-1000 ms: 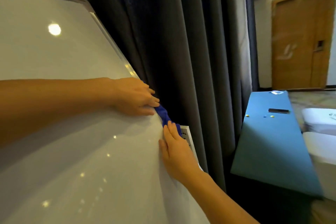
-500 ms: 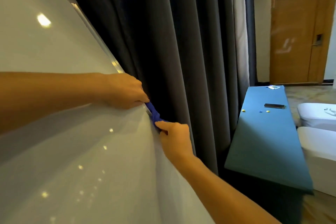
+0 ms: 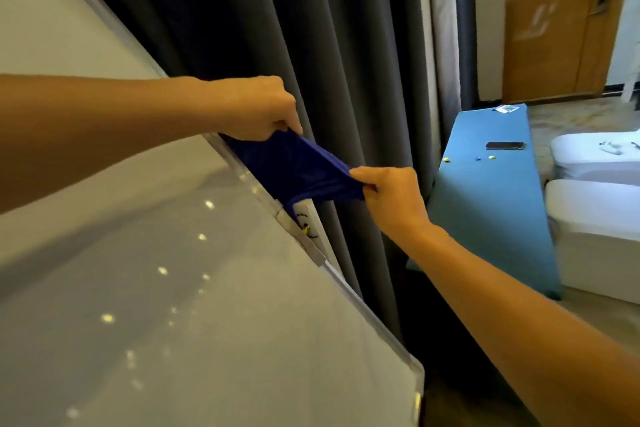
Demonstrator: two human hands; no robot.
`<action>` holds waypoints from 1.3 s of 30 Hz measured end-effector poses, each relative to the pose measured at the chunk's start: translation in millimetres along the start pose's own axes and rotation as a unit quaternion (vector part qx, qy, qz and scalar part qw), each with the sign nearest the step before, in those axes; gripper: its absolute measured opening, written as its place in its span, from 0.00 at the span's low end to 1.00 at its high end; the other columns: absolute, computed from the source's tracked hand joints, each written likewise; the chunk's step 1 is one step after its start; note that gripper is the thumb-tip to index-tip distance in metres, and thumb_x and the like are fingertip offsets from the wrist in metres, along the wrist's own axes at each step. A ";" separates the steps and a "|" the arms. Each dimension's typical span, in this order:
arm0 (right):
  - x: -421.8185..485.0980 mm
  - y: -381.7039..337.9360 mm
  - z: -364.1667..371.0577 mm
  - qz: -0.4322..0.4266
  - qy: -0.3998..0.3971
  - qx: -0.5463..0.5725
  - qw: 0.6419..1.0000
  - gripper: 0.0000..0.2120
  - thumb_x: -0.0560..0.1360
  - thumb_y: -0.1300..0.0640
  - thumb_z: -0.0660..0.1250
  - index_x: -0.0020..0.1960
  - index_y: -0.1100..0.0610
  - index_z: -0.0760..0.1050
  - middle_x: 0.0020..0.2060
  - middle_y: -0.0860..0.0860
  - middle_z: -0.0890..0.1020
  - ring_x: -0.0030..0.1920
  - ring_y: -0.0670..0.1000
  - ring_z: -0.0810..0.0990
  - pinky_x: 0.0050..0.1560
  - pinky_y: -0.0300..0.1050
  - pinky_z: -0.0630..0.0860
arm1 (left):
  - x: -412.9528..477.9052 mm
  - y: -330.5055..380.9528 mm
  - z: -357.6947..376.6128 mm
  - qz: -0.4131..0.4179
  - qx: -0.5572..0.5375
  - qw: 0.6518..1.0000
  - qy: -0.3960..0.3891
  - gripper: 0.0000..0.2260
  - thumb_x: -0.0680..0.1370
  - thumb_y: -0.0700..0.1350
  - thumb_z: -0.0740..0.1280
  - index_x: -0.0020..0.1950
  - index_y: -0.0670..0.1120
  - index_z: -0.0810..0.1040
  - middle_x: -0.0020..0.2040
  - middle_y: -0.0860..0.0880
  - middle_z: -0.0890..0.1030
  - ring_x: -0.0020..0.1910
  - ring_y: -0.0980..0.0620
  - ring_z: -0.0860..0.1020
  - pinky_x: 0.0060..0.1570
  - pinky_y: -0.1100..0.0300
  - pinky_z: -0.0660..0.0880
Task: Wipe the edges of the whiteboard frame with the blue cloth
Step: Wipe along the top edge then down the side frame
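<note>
The whiteboard [image 3: 145, 288] fills the left and lower part of the frame, its glossy face tilted and speckled with light reflections. Its metal frame [image 3: 349, 284] runs as a thin pale strip diagonally from the upper left down to a corner at the bottom centre. Behind it, dark grey curtains [image 3: 311, 38] hang in heavy folds across the upper middle. At the right of the frame sits a blue surface [image 3: 491, 218], long and narrow, with white seats [image 3: 595, 218] just beside it at the far right and a wooden door [image 3: 561, 17] in the upper right.

Both bare forearms reach in, one from the left edge and one from the lower right. The blue cloth [image 3: 298, 170] is stretched between the two hands in the middle of the frame, its lower left side lying against the board's frame edge and part of it hanging down behind that edge. The left hand [image 3: 256, 107] is closed, pinching the cloth's upper end right at the frame. The right hand [image 3: 388, 198] is also closed, fingers gripping the cloth's other end out in front of the curtains, clear of the board.

Just below the cloth, a small white card or bracket with dark marks pokes out behind the frame; what it is cannot be told. A dark phone [image 3: 505, 146] lies on the blue surface, with a few small coloured pins [image 3: 478, 158] near it.
</note>
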State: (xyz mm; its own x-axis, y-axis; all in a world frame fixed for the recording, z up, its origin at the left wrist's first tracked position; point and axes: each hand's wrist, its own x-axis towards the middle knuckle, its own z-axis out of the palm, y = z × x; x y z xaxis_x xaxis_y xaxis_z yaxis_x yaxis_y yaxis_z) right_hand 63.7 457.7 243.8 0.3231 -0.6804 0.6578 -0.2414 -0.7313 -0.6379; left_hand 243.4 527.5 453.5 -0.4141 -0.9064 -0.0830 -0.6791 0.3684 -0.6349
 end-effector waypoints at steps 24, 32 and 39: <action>-200.6 51.9 35.5 0.222 -0.112 0.117 0.961 0.20 0.79 0.61 0.62 0.71 0.52 0.70 0.64 0.50 0.76 0.60 0.48 0.76 0.64 0.43 0.72 | 42.3 180.5 91.2 0.184 0.093 0.944 -0.257 0.11 0.78 0.43 0.62 0.60 0.49 0.77 0.59 0.46 0.80 0.55 0.44 0.79 0.53 0.50 0.77; -242.4 86.4 57.4 0.227 -0.263 -0.040 0.937 0.37 0.77 0.64 0.61 0.78 0.49 0.44 0.78 0.48 0.53 0.77 0.53 0.45 0.74 0.52 0.45 | 33.1 231.2 124.8 0.140 0.009 0.947 -0.290 0.19 0.79 0.45 0.60 0.71 0.49 0.68 0.64 0.46 0.75 0.59 0.45 0.75 0.57 0.51 0.75; -236.6 63.8 86.2 0.212 -0.243 0.058 0.945 0.45 0.73 0.68 0.63 0.77 0.49 0.36 0.78 0.46 0.40 0.74 0.45 0.35 0.71 0.44 0.36 | 40.9 242.9 140.3 0.201 0.084 0.942 -0.256 0.19 0.80 0.52 0.56 0.68 0.47 0.73 0.64 0.46 0.78 0.66 0.45 0.70 0.72 0.47 0.60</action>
State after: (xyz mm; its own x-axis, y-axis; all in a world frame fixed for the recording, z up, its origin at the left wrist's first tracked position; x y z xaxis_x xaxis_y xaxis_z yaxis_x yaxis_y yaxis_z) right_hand 50.7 576.0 13.0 0.6082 -0.7887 0.0901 -0.3499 -0.3682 -0.8614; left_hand 146.6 550.9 188.0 -0.2416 -0.6980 -0.6741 -0.4072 0.7035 -0.5825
